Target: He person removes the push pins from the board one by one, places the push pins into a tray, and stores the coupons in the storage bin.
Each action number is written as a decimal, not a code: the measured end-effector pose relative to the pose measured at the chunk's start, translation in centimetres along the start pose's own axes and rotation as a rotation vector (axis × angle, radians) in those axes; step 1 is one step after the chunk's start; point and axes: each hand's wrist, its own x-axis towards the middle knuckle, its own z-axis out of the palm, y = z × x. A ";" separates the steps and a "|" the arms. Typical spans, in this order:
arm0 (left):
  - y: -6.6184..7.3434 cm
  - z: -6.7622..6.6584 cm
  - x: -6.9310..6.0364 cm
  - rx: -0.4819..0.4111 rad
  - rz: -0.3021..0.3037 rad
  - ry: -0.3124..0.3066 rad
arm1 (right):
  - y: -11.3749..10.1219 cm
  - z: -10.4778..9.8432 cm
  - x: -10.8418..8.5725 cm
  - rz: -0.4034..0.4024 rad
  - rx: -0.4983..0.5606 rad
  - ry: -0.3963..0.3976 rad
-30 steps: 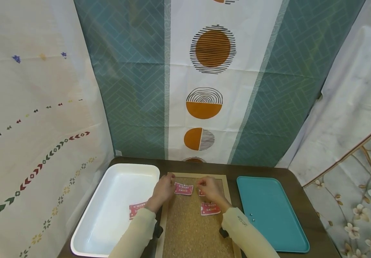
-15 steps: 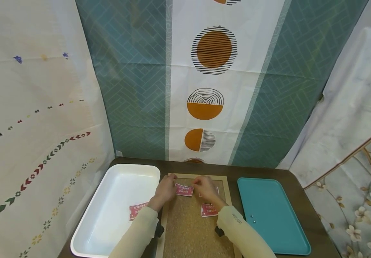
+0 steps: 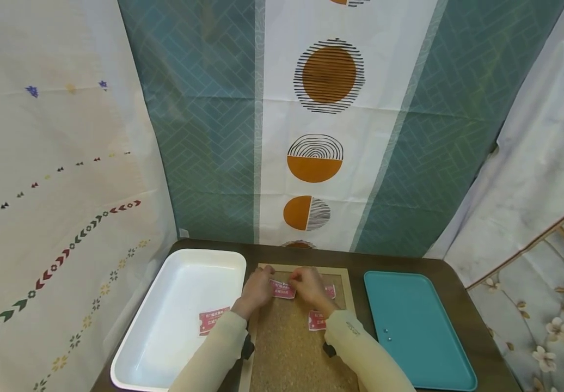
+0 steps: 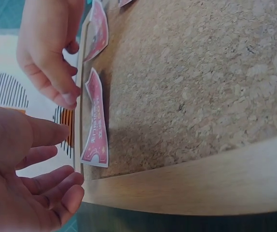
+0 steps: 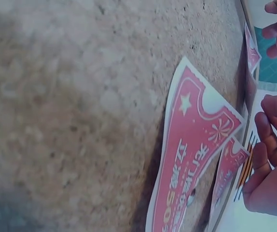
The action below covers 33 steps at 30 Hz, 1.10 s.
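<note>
A cork board with a wooden frame lies on the table. Near its far edge, a red-pink paper coupon lies between my hands; a small shiny dot shows at its upper edge. At that coupon's left end is my left hand, fingers loosely bent with nothing visible in them. My right hand hovers at its right end, fingers bent, no object visible between them. Behind the right hand a second coupon is partly hidden. A third coupon, bearing a silver pushpin, lies nearer, partly covered by the right forearm.
To the left stands a white tray holding another coupon, partly behind the left sleeve. On the right lies a teal tray with small silver pieces. Patterned cloths hang behind and at both sides of the dark table.
My right hand has moved left, from over the second coupon to the right end of the far-left coupon. The left hand stays beside that coupon. The head view has shifted slightly.
</note>
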 end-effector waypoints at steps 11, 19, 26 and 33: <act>-0.2 1.3 0.5 0.052 -0.039 -0.021 | -0.2 1.1 0.8 0.045 -0.019 -0.059; -0.1 1.3 0.4 0.046 -0.044 -0.034 | -0.1 1.6 1.0 0.079 -0.055 -0.071; -0.2 1.5 0.2 0.047 -0.063 -0.051 | -0.7 1.9 1.1 0.101 -0.109 -0.070; -0.3 1.3 0.0 0.045 -0.065 -0.043 | -0.7 2.1 1.5 0.112 -0.158 -0.070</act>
